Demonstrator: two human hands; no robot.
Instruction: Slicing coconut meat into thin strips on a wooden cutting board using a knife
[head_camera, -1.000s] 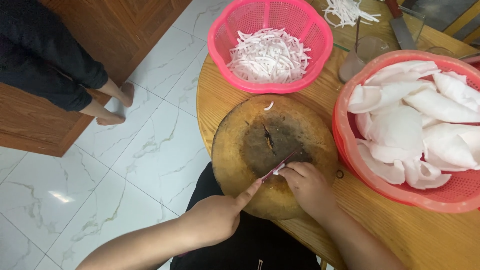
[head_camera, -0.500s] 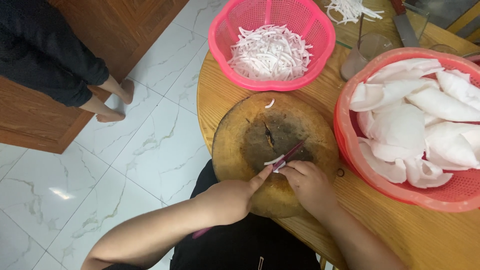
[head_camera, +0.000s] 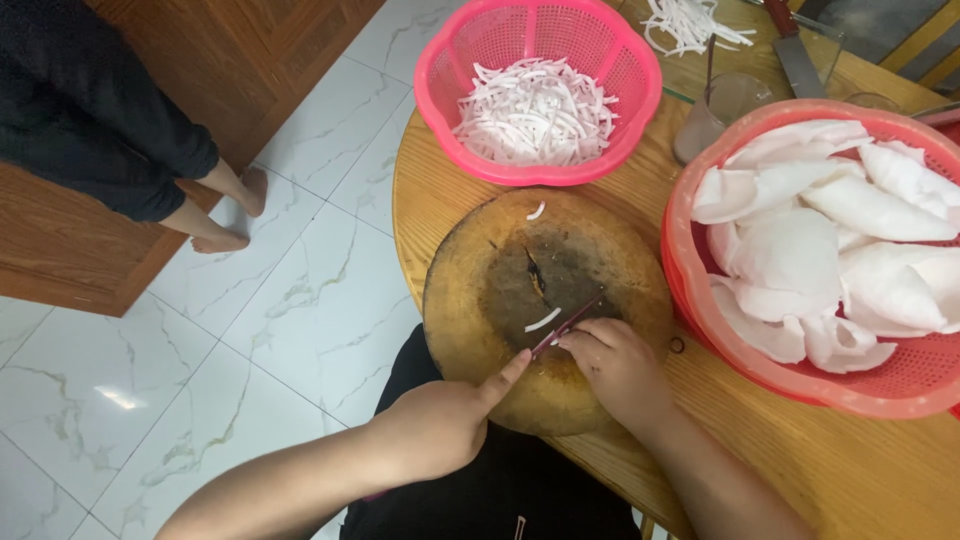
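White marble-veined floor tiles catching a glare of light at lower left; brown wooden door panels along the top left; round wooden table at right.

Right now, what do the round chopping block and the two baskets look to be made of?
The chopping block looks like wood: brown, matte, its dark centre worn and cracked. The pink basket and red basket look like moulded plastic: bright, slightly glossy, with perforated walls.

head view, steeply downward, close
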